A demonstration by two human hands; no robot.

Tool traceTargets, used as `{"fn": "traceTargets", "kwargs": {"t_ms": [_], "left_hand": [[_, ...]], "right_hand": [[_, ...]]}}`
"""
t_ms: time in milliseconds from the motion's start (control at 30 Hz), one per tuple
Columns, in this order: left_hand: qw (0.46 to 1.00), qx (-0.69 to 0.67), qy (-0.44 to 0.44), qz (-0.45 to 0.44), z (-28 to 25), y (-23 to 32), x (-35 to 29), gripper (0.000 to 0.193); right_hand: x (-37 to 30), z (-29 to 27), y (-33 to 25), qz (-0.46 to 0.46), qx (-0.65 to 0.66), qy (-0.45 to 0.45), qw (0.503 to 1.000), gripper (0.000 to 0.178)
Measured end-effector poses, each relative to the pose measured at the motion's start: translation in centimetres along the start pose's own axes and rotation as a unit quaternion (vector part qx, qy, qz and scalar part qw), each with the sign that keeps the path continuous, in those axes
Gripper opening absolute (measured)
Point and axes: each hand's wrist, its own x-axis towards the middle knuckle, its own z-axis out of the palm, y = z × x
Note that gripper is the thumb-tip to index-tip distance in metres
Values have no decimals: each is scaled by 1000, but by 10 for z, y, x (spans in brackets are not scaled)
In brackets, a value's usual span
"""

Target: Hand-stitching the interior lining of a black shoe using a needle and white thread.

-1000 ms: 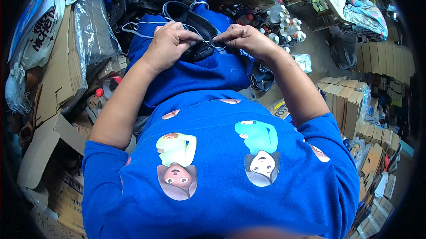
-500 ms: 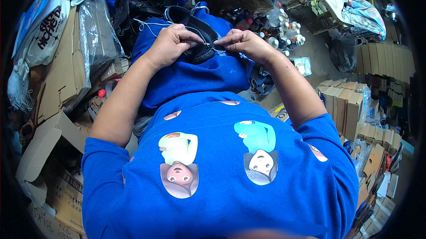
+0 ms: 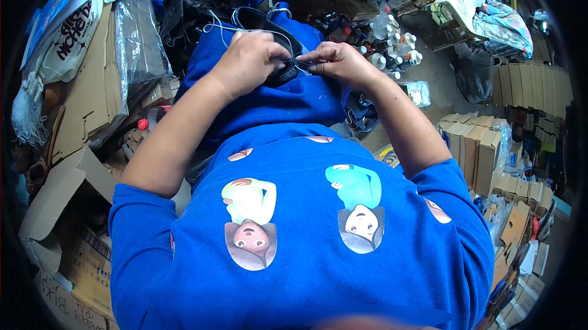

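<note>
On my remote feed, a pale cord (image 3: 223, 27) loops slackly at eleven o'clock, beside the left hand (image 3: 254, 60), whose fingertips are closed, apparently pinching it. The black shoe (image 3: 282, 77) sits on the blue-clothed lap (image 3: 306, 102) at twelve. At one, the right hand (image 3: 335, 62) seems to pinch the cord too. I judge that slack could snag, or a hard tug tip the shoe.

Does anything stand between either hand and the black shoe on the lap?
Nothing visible: the left hand and right hand are both at the near end of the black shoe; the pale cord blocks neither.
</note>
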Motion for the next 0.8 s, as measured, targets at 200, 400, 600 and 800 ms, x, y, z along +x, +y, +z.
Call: {"fn": "traceTargets", "kwargs": {"t_ms": [200, 400, 600, 800], "left_hand": [[948, -206, 4, -244, 4, -1, -8, 24], [984, -107, -6, -142, 7, -11, -9, 20], [929, -243, -11, -281, 14, 6, -3, 16], [969, -118, -57, -211, 3, 10, 11, 10]], "right_hand": [[5, 8, 11, 43, 57, 60, 996, 26], [7, 4, 6, 31, 63, 41, 997, 22], [6, 19, 10, 38, 198, 56, 978, 22], [21, 8, -11, 80, 103, 22, 991, 15]]}}
